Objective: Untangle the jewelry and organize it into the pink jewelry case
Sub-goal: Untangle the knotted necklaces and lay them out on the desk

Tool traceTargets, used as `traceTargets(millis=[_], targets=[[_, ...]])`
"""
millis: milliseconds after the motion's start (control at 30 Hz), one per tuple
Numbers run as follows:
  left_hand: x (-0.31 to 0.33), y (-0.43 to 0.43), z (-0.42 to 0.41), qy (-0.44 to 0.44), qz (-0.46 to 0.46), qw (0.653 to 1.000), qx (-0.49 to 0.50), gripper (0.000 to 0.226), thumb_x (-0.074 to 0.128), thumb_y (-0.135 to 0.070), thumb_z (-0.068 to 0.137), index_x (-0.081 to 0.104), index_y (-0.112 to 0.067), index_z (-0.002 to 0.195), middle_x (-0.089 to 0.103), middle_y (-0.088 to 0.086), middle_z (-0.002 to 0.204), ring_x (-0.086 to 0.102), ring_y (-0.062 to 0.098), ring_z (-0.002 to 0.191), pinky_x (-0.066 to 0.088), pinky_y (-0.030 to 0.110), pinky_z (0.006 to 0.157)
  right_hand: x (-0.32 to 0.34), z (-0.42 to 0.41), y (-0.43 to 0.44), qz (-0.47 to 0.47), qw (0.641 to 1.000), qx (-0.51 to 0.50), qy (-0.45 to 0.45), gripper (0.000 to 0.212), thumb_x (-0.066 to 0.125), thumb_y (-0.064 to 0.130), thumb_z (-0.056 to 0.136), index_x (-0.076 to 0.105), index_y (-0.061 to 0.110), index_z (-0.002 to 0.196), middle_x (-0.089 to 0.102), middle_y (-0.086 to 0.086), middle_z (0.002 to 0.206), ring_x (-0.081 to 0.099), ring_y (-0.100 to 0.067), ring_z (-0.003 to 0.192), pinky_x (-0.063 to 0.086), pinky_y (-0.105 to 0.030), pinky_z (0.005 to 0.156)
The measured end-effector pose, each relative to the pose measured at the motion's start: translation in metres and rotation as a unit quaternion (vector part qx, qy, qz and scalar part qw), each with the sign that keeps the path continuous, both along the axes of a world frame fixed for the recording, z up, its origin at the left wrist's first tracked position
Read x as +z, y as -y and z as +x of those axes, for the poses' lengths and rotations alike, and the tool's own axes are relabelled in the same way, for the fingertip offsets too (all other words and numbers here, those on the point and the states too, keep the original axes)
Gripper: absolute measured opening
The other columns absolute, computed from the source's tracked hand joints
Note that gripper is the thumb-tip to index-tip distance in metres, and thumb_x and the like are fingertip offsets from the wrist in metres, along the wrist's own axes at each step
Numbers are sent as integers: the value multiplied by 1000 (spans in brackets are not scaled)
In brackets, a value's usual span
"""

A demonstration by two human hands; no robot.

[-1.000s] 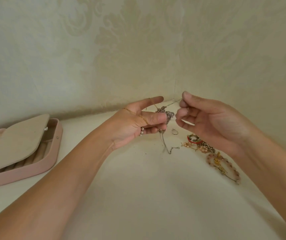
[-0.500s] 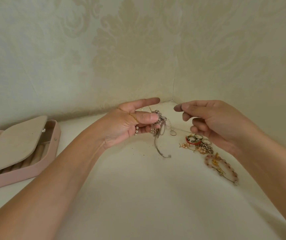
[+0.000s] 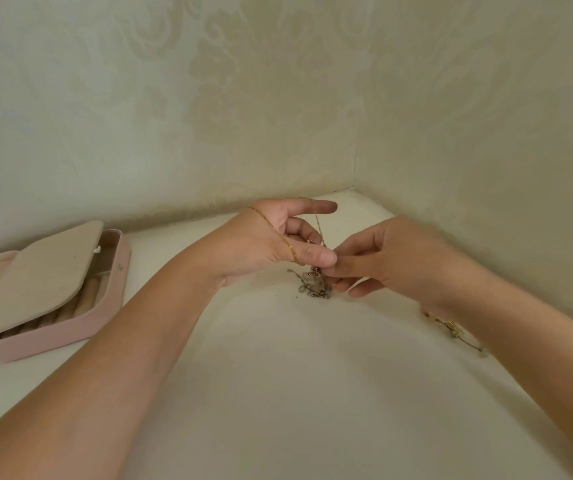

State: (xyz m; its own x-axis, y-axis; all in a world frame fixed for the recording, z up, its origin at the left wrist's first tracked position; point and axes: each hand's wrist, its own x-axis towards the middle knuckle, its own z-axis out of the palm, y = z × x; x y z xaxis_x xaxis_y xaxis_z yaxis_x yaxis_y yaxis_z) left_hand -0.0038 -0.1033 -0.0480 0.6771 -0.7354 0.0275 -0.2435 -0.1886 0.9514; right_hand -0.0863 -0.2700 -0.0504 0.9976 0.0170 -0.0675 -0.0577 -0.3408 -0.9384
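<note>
Head view: both hands meet near the far wall corner, with bare counter (image 3: 295, 393) nearer. Left hand (image 3: 264, 244) pinches a gold chain (image 3: 290, 248) looped over its thumb; right hand (image 3: 392, 261) pinches the tangle (image 3: 314, 287) lying on the counter. Pink jewelry case (image 3: 70, 336) at left, half open, holds beige ring rolls (image 3: 80, 299).

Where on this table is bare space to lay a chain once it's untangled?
Biggest bare patch: cream tabletop between your forearms, nearer you than the tangled silver chains. A smaller strip: between the pink jewelry case and left forearm. Crowded: left hand and right hand at the tangle; gold jewelry beside the right forearm.
</note>
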Motion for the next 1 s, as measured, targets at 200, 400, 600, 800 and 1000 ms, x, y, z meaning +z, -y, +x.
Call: traceTargets(millis=[200,400,600,800,1000], targets=[[3,-1,0,-7,-25,999,24,62,74,-18,65,57,-20,125,65,-9,69,64,7,73,50,18,78,-20,3,-16,148,989,-8,-20,24,77,18,73,70,6,93,67,0,79,62,-7,72,52,-21,66],[-3,1,0,7,14,998,60,54,73,-15,74,57,-15,125,69,0,77,66,8,70,55,20,72,-26,7,-19,216,975,-45,1,34,78,17,57,65,8,88,70,1,73,63,-8,67,50,-17,61],[-5,-8,9,-30,14,994,100,47,72,-10,78,58,-11,123,71,1,74,67,8,65,52,17,63,-27,16,-7,169,984,-61,7,16,76,16,72,74,7,85,72,-6,82,64,-11,73,56,-17,73],[-13,-4,8,-37,3,995,93,42,73,-16,73,63,-15,115,70,9,86,65,8,67,51,17,65,-28,19,-4,94,994,-49,-10,10,79,18,73,76,11,80,72,-4,77,65,-11,71,57,-24,77],[-15,-2,9,-26,-9,996,87,36,71,-19,76,65,-15,111,71,3,84,65,5,70,50,15,65,-30,21,-9,182,982,-44,-20,9,73,4,77,66,10,78,66,1,69,58,-8,61,51,-17,61]])
